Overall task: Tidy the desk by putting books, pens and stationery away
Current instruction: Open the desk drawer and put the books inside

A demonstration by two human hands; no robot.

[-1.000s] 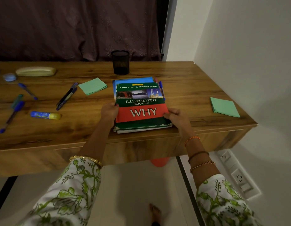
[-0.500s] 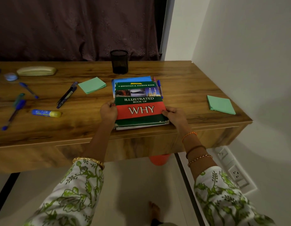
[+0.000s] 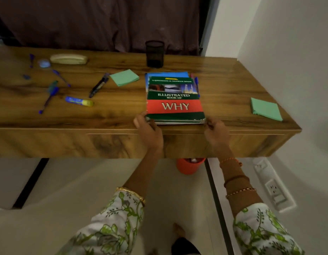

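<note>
Stack of books (image 3: 175, 100): lies near the right-centre of the surface (image 3: 111, 116), its near edge close to the surface's front lip; green and red "WHY" cover on top, blue cover beneath
Left hand (image 3: 147, 128): at the stack's near-left corner, fingers curled against the edge and seeming to hold it; blur hides the exact grip
Right hand (image 3: 215, 132): at the near-right corner, fingertips pinching the lower edges
Step in hand: judged to be squaring or lifting the stack
Doing it well: fingers should pass under the lowest book at both corners, so that none slides out; lift level
Pen holder (image 3: 154, 53): black mesh, just beyond the stack
Loose pens (image 3: 98, 85): scattered to the left, not yet put away
Green note pads (image 3: 266, 109): one far right, one left of the stack
</note>
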